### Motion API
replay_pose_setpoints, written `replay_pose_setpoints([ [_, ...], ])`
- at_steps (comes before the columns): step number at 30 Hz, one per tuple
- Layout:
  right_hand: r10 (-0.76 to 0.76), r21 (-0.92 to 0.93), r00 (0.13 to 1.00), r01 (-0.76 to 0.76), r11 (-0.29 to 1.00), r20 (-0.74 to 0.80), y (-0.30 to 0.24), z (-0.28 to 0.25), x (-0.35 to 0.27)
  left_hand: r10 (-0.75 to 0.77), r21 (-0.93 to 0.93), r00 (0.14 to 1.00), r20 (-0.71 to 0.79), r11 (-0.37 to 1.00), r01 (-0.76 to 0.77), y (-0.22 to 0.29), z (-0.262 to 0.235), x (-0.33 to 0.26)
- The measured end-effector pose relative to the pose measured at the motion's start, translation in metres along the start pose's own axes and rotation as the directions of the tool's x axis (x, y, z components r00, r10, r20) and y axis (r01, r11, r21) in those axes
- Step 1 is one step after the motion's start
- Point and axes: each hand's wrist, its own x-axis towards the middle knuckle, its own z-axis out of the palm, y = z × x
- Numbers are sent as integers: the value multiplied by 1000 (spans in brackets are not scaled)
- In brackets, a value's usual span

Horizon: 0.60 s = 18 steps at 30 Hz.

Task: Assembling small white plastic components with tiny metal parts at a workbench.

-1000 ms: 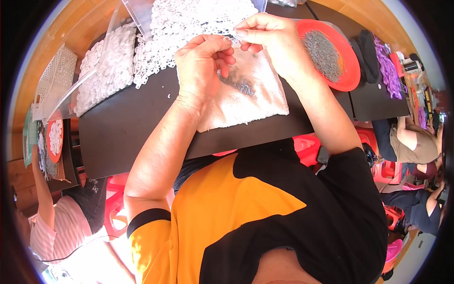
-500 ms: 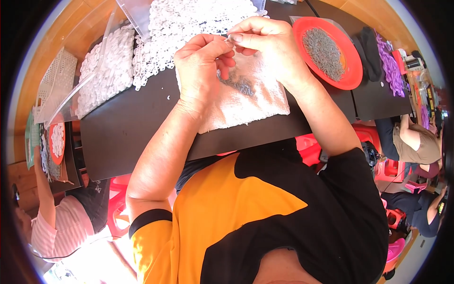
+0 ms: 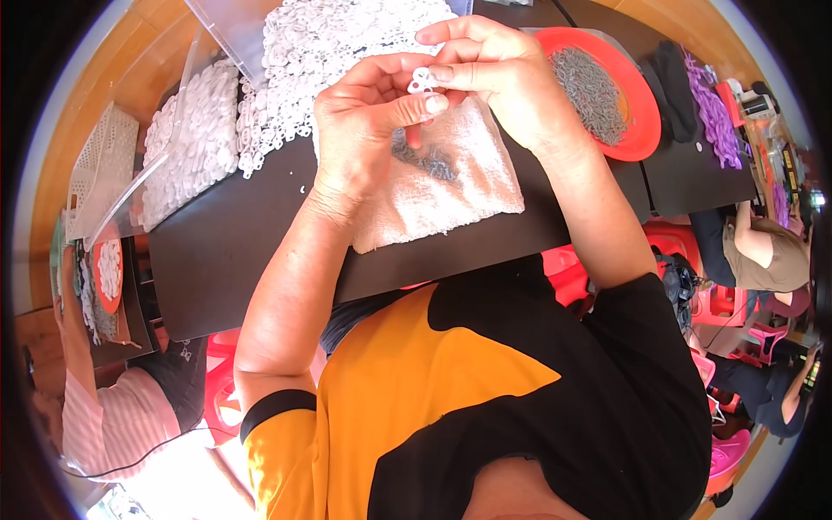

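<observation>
Above a pale towel (image 3: 468, 192), a small white plastic piece with round holes (image 3: 421, 81) sits between the fingertips of both hands. My left hand (image 3: 364, 121) is closed around its lower left side, thumb stretched out beneath it. From the other side, my right hand (image 3: 511, 82) pinches its edge, thumb tip against the piece and the index finger lifted away above. Small grey metal parts (image 3: 433, 165) lie in a little heap on the towel, partly behind my left hand. Beyond my hands a big pile of white plastic pieces (image 3: 338, 39) spreads over the dark table (image 3: 238, 260).
A red plate (image 3: 640, 95) of grey metal parts (image 3: 589, 95) stands on the right, with black cloth (image 3: 674, 95) and a purple bundle (image 3: 718, 117) past it. A clear bin (image 3: 165, 160) holds more white pieces at left. Other people sit at both sides.
My fingers have spread and turned, bringing the white plastic piece into sight between them; before, it was mostly hidden. My right index finger has lifted. The view has shifted slightly.
</observation>
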Motion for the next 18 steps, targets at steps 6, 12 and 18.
replay_pose_setpoints([
  [6,37,39,999,-36,999,-17,-6,4,-5,102,159,990,93,981,-116,0,-2,-3],
  [12,50,67,999,-51,996,10,2,-2,-2,-107,108,990,-87,987,116,-1,-6,3],
  [18,111,148,986,-92,985,-128,-5,5,0,-78,301,994,-78,949,98,7,-1,1],
])
